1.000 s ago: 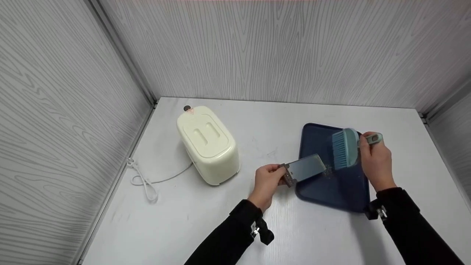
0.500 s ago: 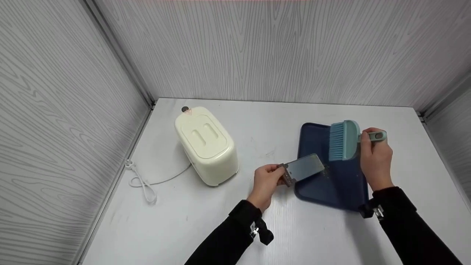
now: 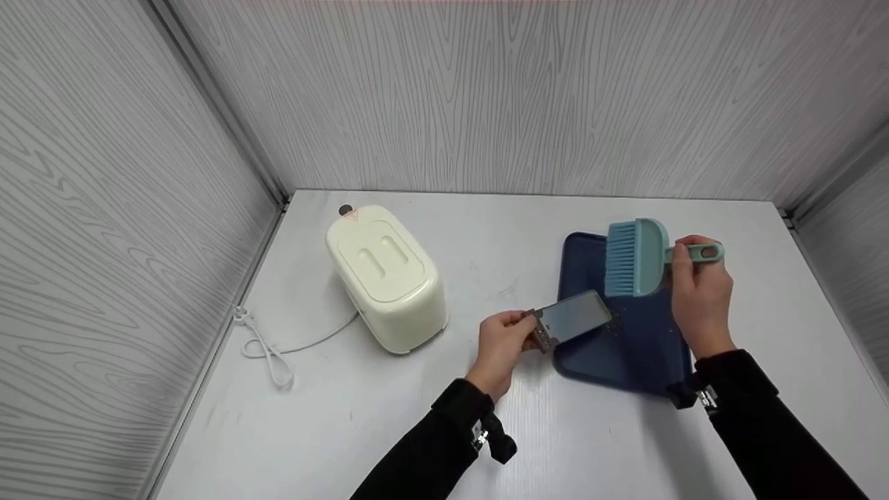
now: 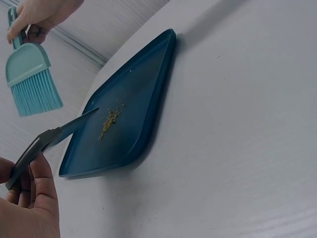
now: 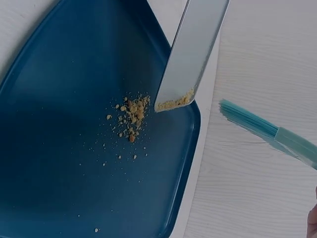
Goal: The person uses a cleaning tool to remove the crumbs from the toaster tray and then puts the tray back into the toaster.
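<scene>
My left hand (image 3: 500, 347) pinches the grey end plate of a flat metal crumb tray (image 3: 576, 316), between thumb and fingers. The crumb tray tilts over the dark blue tray (image 3: 625, 361), its far end low. A line of yellowish crumbs lies along that end in the right wrist view. Beneath it, a small heap of crumbs (image 5: 133, 116) is scattered on the blue tray. My right hand (image 3: 703, 298) grips the handle of a light-blue hand brush (image 3: 642, 257). The brush is held up, bristles toward the left, apart from the crumb tray in both wrist views.
A cream toaster (image 3: 385, 274) with its lid on stands left of my hands. Its white cord (image 3: 267, 347) lies looped further left. Grey wood-patterned panels (image 3: 486, 97) wall in the white table at the back and sides.
My right hand has raised the brush up and to the left, near the crumb tray's far end. The left hand and crumb tray have stayed nearly still.
</scene>
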Tool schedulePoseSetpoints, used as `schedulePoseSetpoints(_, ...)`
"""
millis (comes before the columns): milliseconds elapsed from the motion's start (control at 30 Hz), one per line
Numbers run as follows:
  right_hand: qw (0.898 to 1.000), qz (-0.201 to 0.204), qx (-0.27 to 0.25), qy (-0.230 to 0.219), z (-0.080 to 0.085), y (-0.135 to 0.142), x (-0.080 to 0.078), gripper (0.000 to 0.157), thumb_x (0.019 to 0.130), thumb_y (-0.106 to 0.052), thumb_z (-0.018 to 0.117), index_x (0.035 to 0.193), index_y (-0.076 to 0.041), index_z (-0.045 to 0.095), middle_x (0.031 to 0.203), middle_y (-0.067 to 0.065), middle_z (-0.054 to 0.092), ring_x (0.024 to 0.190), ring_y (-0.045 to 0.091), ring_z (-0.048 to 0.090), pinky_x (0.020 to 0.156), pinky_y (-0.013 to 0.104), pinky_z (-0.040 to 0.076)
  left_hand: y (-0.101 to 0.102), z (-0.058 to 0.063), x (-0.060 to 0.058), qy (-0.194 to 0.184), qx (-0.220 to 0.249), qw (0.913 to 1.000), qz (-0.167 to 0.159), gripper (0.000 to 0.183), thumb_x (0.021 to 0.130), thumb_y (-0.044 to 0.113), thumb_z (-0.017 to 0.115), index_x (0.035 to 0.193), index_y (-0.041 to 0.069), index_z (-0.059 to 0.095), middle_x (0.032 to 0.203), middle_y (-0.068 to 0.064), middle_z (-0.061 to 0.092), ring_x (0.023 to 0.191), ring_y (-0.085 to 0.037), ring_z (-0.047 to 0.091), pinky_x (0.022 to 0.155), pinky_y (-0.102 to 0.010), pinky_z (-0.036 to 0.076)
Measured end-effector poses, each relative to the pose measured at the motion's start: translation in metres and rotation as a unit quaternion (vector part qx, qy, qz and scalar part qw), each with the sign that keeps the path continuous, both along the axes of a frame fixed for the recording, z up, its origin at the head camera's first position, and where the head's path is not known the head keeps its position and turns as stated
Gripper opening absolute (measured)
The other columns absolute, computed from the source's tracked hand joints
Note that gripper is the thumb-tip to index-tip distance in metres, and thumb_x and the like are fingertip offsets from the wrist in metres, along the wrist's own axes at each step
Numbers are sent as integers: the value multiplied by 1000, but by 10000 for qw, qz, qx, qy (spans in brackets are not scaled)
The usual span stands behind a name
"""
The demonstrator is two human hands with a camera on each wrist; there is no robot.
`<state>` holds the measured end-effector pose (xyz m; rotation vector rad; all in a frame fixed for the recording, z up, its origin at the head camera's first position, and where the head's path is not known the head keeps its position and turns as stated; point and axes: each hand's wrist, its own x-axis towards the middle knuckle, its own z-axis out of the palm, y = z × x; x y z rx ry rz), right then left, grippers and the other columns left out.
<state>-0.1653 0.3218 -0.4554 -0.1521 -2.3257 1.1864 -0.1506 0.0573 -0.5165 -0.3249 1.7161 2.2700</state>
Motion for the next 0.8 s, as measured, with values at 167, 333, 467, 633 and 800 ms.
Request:
schedulePoseSetpoints(167, 9999, 74, -65, 126, 0, -3, -1, 45, 112, -35, 42, 132, 4, 52, 101, 15, 62, 80, 5, 53, 67, 19, 38, -2, 1, -1, 41, -75, 10000, 12, 17, 93, 6, 68, 105, -5, 73, 93, -13, 72, 72, -16, 70, 71, -30, 61)
schedulePoseSetpoints(333, 9991, 154, -382, 94, 1, -3, -2, 41, 111, -33, 44, 132, 2, 52, 101, 5, 59, 82, 10, 53, 70, 21, 39, -4, 2, 0, 11, -57, 10000, -38, 17, 93, 7, 68, 106, -4, 74, 94, -13, 72, 73, -16, 70, 71, -30, 61)
schedulePoseSetpoints(467, 9958, 307, -861, 37, 3, -5, -1, 38, 111, -34, 45, 132, -4, 52, 105, 2, 60, 88, 12, 58, 73, 20, 44, -4, 2, 1, -4, 20, 10000, -48, 15, 94, 5, 67, 104, -3, 75, 92, -13, 73, 72, -17, 70, 71, -30, 61)
schedulePoseSetpoints(633, 9867, 700, -1454, 179, 10, -10, 0, 31, 110, -33, 47, 128, -8, 52, 102, 6, 58, 86, 15, 58, 74, 22, 48, -4, 1, 0, 14, 119, 9999, -27, 15, 93, 3, 66, 104, -5, 74, 90, -13, 73, 70, -17, 69, 70, -30, 61)
schedulePoseSetpoints(800, 9755, 1084, -1902, 231, 17, -17, -1, 30, 109, -31, 50, 124, -6, 54, 99, 9, 60, 82, 17, 58, 71, 24, 51, -3, 1, -1, -26, 125, 9999, 11, 14, 93, 2, 66, 103, -5, 74, 91, -14, 73, 70, -18, 70, 70, -31, 61)
